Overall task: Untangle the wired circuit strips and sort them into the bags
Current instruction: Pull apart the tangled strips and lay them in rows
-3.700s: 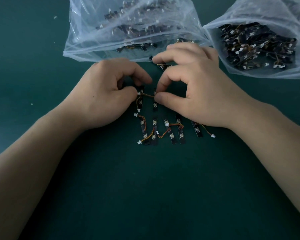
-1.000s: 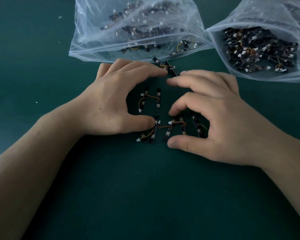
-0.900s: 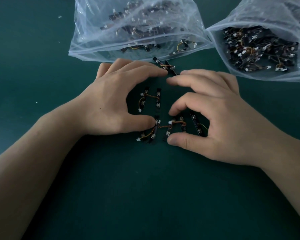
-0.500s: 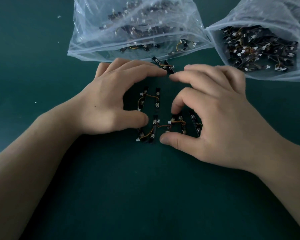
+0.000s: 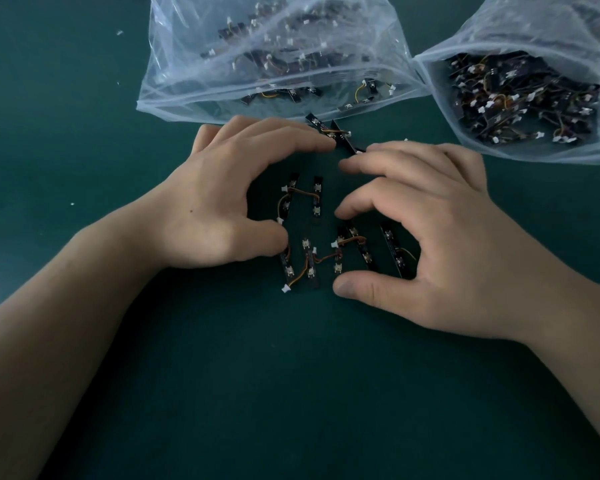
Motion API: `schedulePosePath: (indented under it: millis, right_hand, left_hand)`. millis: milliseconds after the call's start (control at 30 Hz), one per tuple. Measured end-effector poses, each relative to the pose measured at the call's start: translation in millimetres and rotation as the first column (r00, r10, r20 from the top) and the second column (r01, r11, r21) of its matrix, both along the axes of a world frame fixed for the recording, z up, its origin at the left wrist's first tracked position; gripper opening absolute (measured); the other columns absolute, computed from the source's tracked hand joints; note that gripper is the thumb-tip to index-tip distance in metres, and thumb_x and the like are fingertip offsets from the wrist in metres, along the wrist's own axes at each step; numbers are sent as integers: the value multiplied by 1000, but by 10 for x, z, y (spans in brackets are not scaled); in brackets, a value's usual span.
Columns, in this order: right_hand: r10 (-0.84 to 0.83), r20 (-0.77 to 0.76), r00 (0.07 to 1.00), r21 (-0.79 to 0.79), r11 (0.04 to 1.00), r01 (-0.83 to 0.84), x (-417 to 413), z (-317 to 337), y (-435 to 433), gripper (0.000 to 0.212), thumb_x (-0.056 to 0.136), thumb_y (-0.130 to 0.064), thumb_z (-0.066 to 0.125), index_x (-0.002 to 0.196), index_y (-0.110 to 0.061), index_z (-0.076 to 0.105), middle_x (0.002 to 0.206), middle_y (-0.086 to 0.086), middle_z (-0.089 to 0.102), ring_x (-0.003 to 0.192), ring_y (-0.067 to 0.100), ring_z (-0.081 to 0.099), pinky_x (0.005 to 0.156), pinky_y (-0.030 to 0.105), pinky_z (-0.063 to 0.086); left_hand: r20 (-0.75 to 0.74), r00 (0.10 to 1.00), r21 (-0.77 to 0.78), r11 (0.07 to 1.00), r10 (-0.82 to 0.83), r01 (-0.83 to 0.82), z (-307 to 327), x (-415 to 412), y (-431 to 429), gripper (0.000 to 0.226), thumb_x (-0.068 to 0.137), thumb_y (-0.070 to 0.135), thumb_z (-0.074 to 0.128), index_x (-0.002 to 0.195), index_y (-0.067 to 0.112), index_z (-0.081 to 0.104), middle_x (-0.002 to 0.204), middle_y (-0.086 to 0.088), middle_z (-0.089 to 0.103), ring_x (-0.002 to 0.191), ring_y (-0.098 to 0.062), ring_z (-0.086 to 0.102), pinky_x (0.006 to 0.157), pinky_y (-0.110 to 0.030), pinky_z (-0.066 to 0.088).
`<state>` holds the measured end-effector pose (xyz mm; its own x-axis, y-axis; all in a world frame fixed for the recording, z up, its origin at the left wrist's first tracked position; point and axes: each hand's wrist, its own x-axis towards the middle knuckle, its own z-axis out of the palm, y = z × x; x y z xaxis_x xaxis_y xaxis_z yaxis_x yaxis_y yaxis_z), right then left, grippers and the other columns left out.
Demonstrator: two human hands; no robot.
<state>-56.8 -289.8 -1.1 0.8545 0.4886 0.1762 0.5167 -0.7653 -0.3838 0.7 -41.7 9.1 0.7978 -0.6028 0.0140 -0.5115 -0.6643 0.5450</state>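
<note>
Below bags: strips, laid flat; gathering apparently under way. Left hand, right hand cupped wide, gripping nothing. Next: scoop together, bag.

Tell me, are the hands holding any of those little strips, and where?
Nothing is gripped. The left hand and right hand arch over the circuit strips on the table, at most touching them.

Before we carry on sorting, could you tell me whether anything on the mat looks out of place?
One wired pair lies diagonally just outside the mouth of the left bag, askew against the parallel strips nearer the person. A few white specks dot the mat. Nothing looks damaged.
</note>
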Motion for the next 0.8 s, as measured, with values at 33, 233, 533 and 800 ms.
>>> schedulePosePath:
  millis: [33,233,533,800]
  right_hand:
    - [3,-7,1000,-6,1000,-3,3,9,-16,60,79,-76,61,119,-32,67,151,-12,49,150,11,32,121,42,16]
    - [12,-55,998,-19,1000,-13,18,41,-72,57,77,-76,62,116,-35,68,152,-15,47,152,8,27,122,39,12]
    - [9,-47,999,28,1000,-7,51,24,-89,59,75,-81,62,109,-34,67,149,-18,51,150,6,31,119,33,14]
    - [8,20,1000,22,1000,-9,44,51,-99,58,74,-82,63,98,-28,67,144,-13,57,147,10,40,119,36,15]
  left_hand:
    - [-1,1000,1,1000,0,0,1,0,1,92,60,54,56,151,41,46,153,27,42,145,-8,31,121,-42,19]
    - [-4,1000,15,1000,12,-12,8,-5,3,91,62,55,60,151,42,45,153,29,41,146,-5,29,121,-38,17]
    - [1,1000,23,1000,14,-14,12,-15,-1,92,60,58,59,150,43,46,153,30,40,146,-4,29,120,-36,17]
    - [-7,1000,8,1000,25,-25,27,-27,-11,89,64,42,70,150,41,48,154,27,41,146,-5,29,121,-38,17]
